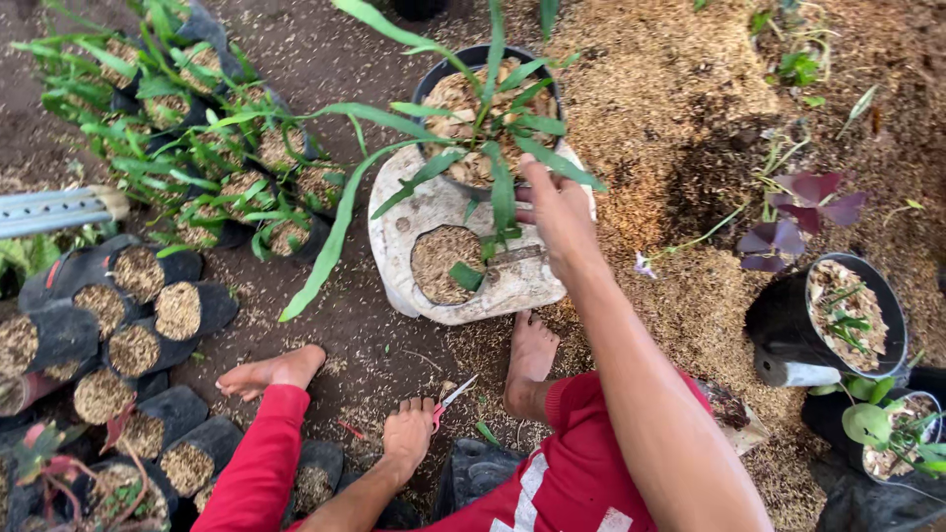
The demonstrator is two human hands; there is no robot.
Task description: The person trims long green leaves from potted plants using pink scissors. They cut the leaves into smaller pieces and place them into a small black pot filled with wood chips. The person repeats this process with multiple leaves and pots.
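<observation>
- Nearest the camera, on bare dark soil: left hand (407, 433) resting palm-down on the ground, fingers curled loosely beside small red-handled scissors (451, 399); it touches the handles, but I cannot tell whether it grips them.
- Bare feet either side, red sleeve and red trousers below the view.
- Just beyond the feet: a pale, worn, flat plastic slab (414, 212) with a round cut-out holding brown husk; it serves as a low bench.
- Right hand (557, 212) reaches forward over the slab, fingers half open, touching the near rim of the black round plastic pot (440, 81) and the base of its leaves; not closed around anything.
- Pot sits on the slab's far edge, filled with coarse bark chips, with a long-leaved green plant (493, 138) in it.
- Handling judgement: pot looks light, chips loose and likely to spill if tipped; leaves soft, easily creased. Best held by the rim or wall, both hands, kept upright.
- Left side: rows of black grow bags (148, 315) with husk, young green plants behind.
- Far right: purple-leaved plant (798, 212), more black pots, husk heap.
</observation>
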